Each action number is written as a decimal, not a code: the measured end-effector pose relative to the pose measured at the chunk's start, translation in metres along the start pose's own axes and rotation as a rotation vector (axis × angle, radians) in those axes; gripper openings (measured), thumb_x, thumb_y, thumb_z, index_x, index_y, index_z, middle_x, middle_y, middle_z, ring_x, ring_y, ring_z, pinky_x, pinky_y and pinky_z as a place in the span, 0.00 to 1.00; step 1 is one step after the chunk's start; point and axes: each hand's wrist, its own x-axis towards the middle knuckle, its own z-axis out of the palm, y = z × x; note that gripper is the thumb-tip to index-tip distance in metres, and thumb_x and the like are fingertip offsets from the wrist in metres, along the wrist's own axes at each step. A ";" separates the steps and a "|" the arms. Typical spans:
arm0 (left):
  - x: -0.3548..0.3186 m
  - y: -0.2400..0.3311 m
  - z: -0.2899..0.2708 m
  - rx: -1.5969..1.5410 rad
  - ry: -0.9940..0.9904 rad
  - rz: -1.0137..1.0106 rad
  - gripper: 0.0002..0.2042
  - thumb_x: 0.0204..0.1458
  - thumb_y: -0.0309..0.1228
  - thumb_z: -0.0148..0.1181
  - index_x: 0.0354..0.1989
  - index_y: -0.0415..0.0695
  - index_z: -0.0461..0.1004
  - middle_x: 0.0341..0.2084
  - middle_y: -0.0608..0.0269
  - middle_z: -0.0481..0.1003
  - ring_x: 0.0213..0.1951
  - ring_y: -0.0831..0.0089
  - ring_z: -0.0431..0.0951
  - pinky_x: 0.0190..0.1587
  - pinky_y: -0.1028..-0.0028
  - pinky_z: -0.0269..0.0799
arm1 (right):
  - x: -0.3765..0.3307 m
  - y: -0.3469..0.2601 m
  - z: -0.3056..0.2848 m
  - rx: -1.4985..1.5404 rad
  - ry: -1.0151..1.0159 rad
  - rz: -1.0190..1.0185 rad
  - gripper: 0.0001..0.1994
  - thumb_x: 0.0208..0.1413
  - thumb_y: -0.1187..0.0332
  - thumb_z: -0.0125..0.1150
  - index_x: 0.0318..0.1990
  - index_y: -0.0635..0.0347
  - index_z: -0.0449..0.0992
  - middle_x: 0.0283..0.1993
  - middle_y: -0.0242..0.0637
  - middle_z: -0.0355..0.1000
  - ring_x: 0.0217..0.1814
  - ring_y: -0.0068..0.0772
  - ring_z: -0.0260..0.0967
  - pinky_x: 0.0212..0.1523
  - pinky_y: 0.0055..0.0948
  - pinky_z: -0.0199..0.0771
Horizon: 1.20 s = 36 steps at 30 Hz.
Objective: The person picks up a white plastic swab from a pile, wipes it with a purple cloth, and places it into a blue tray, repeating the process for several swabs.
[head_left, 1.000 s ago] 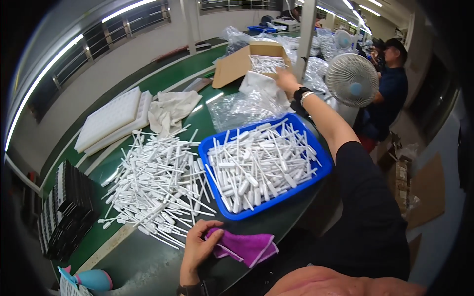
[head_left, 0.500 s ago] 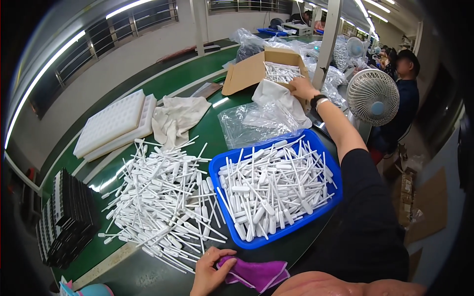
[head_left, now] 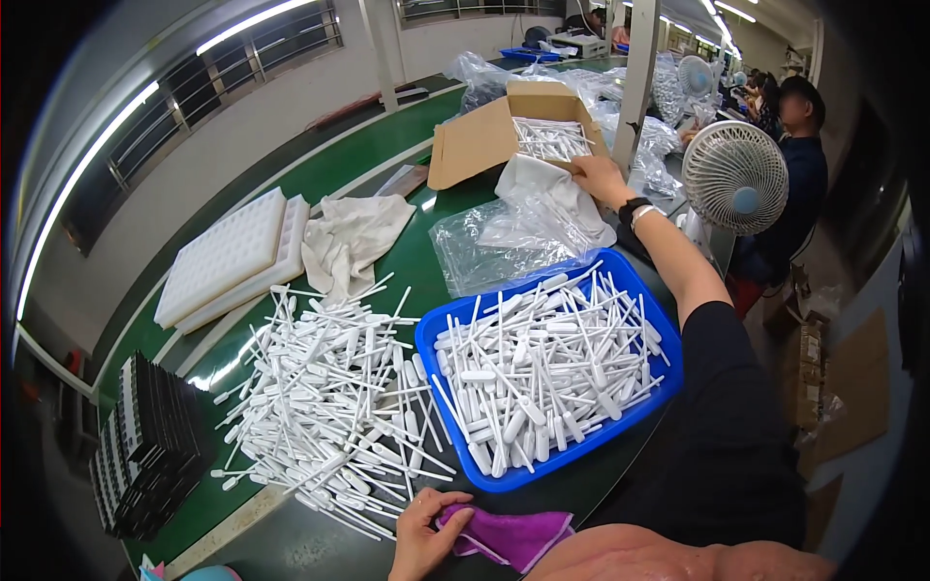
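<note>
My left hand (head_left: 426,533) is at the lower middle, its thumb and fingers closed on a corner of a purple cloth (head_left: 513,538). My right hand (head_left: 603,181) reaches far forward, its fingers closed on the near edge of an open cardboard box (head_left: 475,150); the fingertips are partly hidden. White plastic droppers (head_left: 550,138) lie inside the box. A white cloth (head_left: 552,194) hangs over its near side, just left of that hand. Between my arms, a blue tray (head_left: 578,451) is heaped with droppers. A loose pile of white droppers (head_left: 325,397) spreads on the green tabletop left of the tray.
Clear plastic film (head_left: 470,254) lies behind the tray. White foam trays (head_left: 228,257), a beige cloth (head_left: 354,237) and stacked black trays (head_left: 150,441) stand at left. A fan (head_left: 734,179) and a metal post (head_left: 639,82) flank my right arm; a person (head_left: 802,174) is beyond.
The scene has shifted slightly in the view as my head moved. Both hands keep their holds on the purple cloth and the box edge.
</note>
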 end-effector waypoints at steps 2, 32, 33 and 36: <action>0.000 -0.001 0.000 -0.004 0.000 0.011 0.09 0.44 0.26 0.65 0.36 0.41 0.79 0.21 0.66 0.67 0.26 0.77 0.67 0.30 0.78 0.60 | 0.024 0.010 -0.014 0.018 -0.152 0.048 0.15 0.45 0.60 0.60 0.39 0.57 0.75 0.49 0.40 0.70 0.49 0.45 0.68 0.46 0.38 0.69; 0.012 0.006 -0.005 -0.020 0.096 0.072 0.09 0.41 0.25 0.61 0.33 0.42 0.79 0.21 0.62 0.71 0.26 0.69 0.72 0.29 0.74 0.66 | 0.110 -0.005 0.001 -0.190 -0.639 0.419 0.35 0.54 0.39 0.41 0.62 0.55 0.62 0.65 0.41 0.58 0.67 0.40 0.54 0.65 0.35 0.52; 0.015 0.004 -0.003 -0.028 0.091 0.100 0.09 0.41 0.24 0.60 0.34 0.42 0.79 0.21 0.61 0.71 0.26 0.69 0.72 0.29 0.74 0.66 | 0.114 0.013 0.007 -0.228 -0.603 0.400 0.34 0.54 0.41 0.42 0.61 0.55 0.63 0.64 0.43 0.60 0.66 0.41 0.56 0.63 0.36 0.54; 0.015 0.000 -0.001 -0.025 0.101 0.068 0.07 0.43 0.23 0.60 0.33 0.41 0.78 0.21 0.60 0.71 0.26 0.71 0.71 0.29 0.76 0.66 | 0.112 0.017 0.037 -0.288 -0.525 0.312 0.31 0.54 0.44 0.45 0.58 0.56 0.67 0.61 0.46 0.63 0.63 0.45 0.62 0.60 0.38 0.62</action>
